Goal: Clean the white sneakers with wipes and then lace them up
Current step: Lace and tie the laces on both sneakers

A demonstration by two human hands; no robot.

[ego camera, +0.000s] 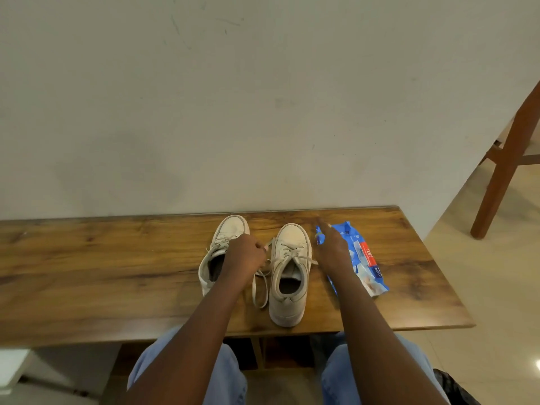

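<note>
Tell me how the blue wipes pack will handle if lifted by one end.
The wipes pack is a soft, creased film pouch, so it would likely sag and fold. It lies flat on the table, so a push should slide it, not roll or tip it. Its glossy film looks slippery, so a pinch may hold better than flat fingers.

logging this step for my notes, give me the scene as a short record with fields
surface: wooden table
left sneaker: upright, toe toward the wall, partly under the left hand
right sneaker: upright beside it, laces loose
left hand: fingers curled, seems to pinch a lace
right hand: fingers straight, over the wipes pack
wipes pack: blue, on the table right of the sneakers
</note>
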